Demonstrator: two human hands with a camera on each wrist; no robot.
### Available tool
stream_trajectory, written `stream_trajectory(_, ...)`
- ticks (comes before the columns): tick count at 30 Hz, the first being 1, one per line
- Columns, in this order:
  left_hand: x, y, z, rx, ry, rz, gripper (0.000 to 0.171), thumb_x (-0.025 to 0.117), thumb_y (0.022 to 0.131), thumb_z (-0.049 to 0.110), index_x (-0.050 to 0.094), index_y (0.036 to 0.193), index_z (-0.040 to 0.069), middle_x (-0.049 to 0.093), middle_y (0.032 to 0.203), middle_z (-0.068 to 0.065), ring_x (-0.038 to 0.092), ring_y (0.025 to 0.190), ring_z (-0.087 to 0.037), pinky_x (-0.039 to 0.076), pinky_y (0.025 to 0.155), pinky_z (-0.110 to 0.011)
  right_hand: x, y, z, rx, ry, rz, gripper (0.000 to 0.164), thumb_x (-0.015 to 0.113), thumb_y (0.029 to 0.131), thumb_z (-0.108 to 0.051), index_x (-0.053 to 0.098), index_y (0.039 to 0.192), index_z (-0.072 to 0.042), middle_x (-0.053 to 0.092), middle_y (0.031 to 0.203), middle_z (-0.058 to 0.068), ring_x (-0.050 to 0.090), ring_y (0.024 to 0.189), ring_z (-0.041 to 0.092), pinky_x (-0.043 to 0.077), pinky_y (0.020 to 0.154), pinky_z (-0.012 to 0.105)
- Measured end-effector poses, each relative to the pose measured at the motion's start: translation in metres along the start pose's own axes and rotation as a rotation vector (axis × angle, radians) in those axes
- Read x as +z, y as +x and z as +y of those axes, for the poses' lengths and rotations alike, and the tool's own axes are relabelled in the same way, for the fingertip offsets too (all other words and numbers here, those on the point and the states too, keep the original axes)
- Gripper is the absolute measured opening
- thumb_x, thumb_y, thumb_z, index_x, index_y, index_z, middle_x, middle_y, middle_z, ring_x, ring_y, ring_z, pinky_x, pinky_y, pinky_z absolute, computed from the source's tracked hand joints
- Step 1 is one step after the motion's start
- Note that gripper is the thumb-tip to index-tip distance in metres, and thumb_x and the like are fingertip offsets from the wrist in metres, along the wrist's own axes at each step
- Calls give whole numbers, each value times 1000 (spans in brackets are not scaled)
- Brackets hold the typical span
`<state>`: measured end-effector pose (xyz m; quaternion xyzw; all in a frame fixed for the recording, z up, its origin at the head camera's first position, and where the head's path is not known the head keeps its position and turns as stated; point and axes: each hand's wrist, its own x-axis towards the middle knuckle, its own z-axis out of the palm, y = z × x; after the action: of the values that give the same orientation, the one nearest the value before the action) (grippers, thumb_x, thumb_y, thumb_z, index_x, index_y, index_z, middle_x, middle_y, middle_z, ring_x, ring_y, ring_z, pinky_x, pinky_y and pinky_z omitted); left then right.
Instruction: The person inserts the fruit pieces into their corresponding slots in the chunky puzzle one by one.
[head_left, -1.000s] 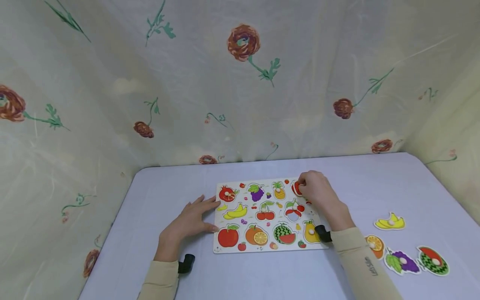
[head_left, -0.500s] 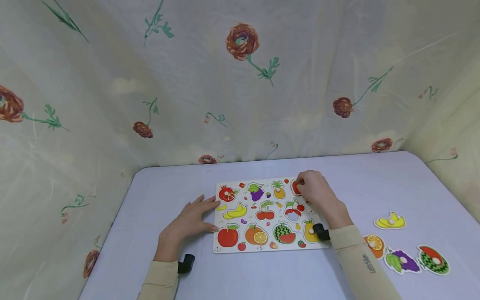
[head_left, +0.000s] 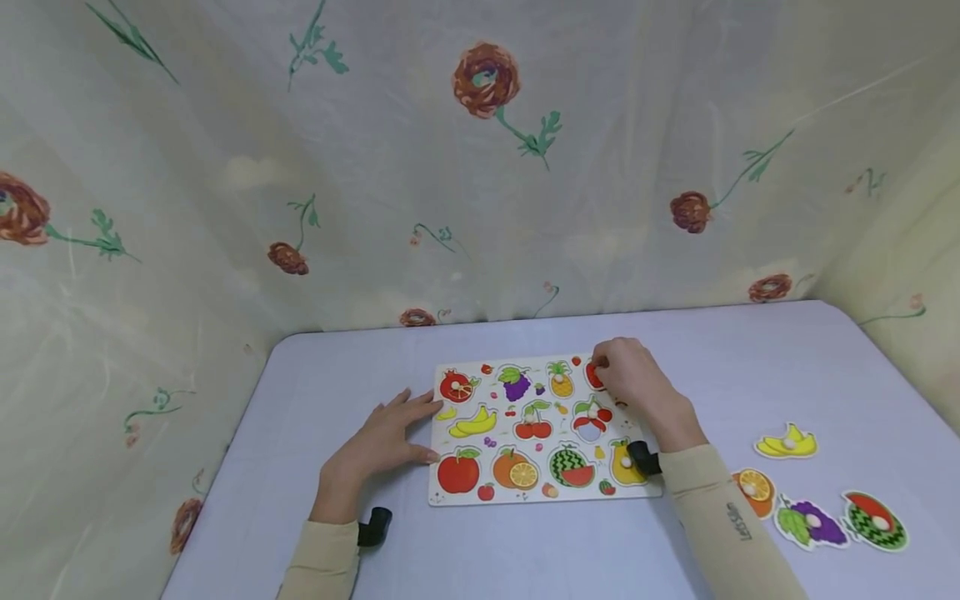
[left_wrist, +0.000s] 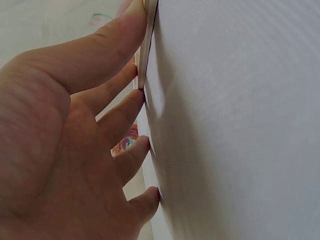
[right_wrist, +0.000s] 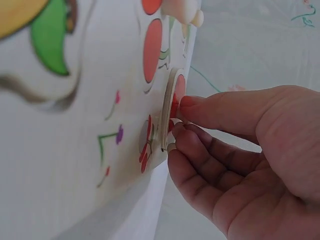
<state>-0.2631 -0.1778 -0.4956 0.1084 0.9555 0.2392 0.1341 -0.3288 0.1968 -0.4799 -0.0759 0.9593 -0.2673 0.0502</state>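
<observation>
A white fruit puzzle board (head_left: 491,454) lies flat on the table. My left hand (head_left: 384,435) is spread at its left side, thumb and fingertips touching the edge; in the left wrist view the thumb (left_wrist: 100,50) presses on the board's rim. At the top right corner my right hand (head_left: 633,375) pinches a red fruit puzzle piece (head_left: 594,377). Seen nearly edge-on in the right wrist view, the piece (right_wrist: 170,107) sits against the board, partly raised. Fingers hide most of its picture. Pineapple (head_left: 560,382) and pear (head_left: 621,467) pieces with knobs sit in the board.
Loose pieces lie right of the board: bananas (head_left: 787,443), an orange (head_left: 757,492), grapes (head_left: 813,523) and a watermelon (head_left: 877,522). The right forearm partly covers the orange. A flowered curtain (head_left: 585,250) hangs behind the table (head_left: 525,550).
My right hand has shifted slightly left with the red piece over the board's top right corner. The left hand stays at the board's edge.
</observation>
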Motion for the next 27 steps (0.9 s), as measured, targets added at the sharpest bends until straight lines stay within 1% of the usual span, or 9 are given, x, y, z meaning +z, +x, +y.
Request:
stream_trajectory(7, 0, 1, -1, -3, 8, 2, 81, 85, 74, 34, 50, 147, 28, 39, 160, 2, 19, 154, -31, 14, 124, -62, -2, 1, -3, 2, -15, -14, 20, 56, 94, -5, 72, 105, -3, 66, 106, 16, 54, 94, 29, 49, 78, 35)
stream_trajectory(11, 0, 1, -2, -12, 12, -1, 81, 85, 74, 36, 49, 147, 30, 38, 160, 4, 18, 155, -29, 13, 125, -60, -1, 1, -3, 4, -22, -14, 21, 55, 94, -4, 73, 107, -2, 66, 109, 18, 54, 95, 29, 49, 80, 36)
stream_trajectory(20, 1, 3, -2, -17, 8, -4, 81, 85, 75, 35, 49, 147, 31, 38, 160, 5, 18, 155, -28, 13, 125, -59, 0, 2, -1, -8, -19, -9, 23, 54, 94, -2, 73, 107, -1, 67, 110, 20, 55, 94, 30, 51, 79, 37)
stream_trajectory(22, 0, 2, -1, -19, 9, -9, 81, 85, 75, 35, 49, 147, 31, 38, 160, 5, 18, 155, -28, 13, 126, -59, 0, 2, -2, -4, -19, -12, 23, 54, 94, -3, 73, 107, -1, 67, 110, 20, 55, 94, 30, 51, 78, 36)
stream_trajectory(27, 0, 2, -1, -15, 11, -12, 80, 85, 75, 34, 50, 147, 29, 38, 160, 3, 18, 155, -29, 13, 125, -60, -1, 0, -2, 13, -8, -32, 23, 54, 95, -4, 72, 108, -2, 66, 108, 19, 55, 94, 30, 49, 69, 30)
